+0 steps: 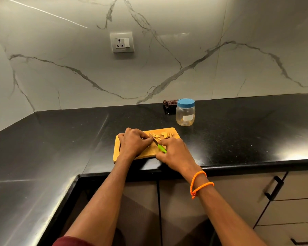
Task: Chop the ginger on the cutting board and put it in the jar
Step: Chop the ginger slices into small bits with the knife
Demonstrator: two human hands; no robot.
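**kitchen_newbie:** where's everything sitting right now?

**me:** Wooden cutting board (171, 130) is on the black surface (60, 139), close to the front edge. My left hand (134, 142) is on the left half of the board, fingers curled down, tips pinching the uncut ginger, though my hand hides most of that piece. My right hand (173, 153) grips the green handle of a small knife (157, 143), and the blade angles up and left, its tip right by my left fingertips. The ginger slices (163, 135) lie in a loose little pile on the far right part of the board, just beyond the blade and apart from both hands.

**kitchen_newbie:** and the jar?

**me:** Clear jar (185, 113) with its blue lid on, standing upright on the surface behind the board's far right corner, near it but not touching. There's a dark folded cloth (170, 103) behind it against the marble wall (167, 59). Orange bracelet (199, 183) on my right wrist, if that matters lol.
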